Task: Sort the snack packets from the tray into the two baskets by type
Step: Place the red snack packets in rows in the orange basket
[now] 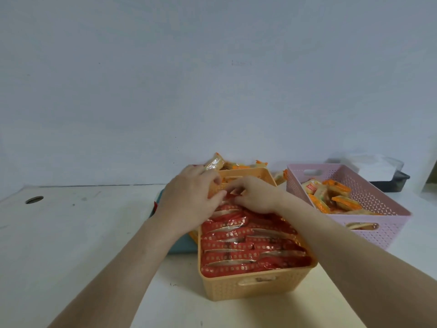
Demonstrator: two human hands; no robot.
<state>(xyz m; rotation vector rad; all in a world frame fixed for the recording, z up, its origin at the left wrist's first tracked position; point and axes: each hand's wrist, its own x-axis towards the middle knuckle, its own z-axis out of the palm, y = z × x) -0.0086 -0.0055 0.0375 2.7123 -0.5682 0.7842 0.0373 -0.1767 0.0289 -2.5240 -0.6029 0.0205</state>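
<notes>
The red packet (pixel 233 194) in hand is sitting at the far end of the orange basket (pixel 257 287), where the right hand (pixel 255 195) is pinching it between curled fingertips. The left hand (pixel 191 197) is meeting it there with fingers bent and held close together, the tips touching the same packet; whether they are gripping it cannot be told. The person seems to be tucking this one in behind the rows of red packets (pixel 248 245) that are filling the orange basket almost to its rim. To do that well, the packet should be going in on edge, parallel to the rows, with one hand holding the neighbours back so nothing is buckling or springing out. Each red wrapper is carrying a pale patterned band, but no brand or word is reading clearly. Just behind the orange basket, orange-and-white packets (pixel 238 165) are waiting on the teal tray (pixel 179 247), which is showing at the basket's left side. Right of the orange basket, the pink basket (pixel 387 223) is holding more of that orange-and-white kind (pixel 331 195); its labels are too blurred to read.
</notes>
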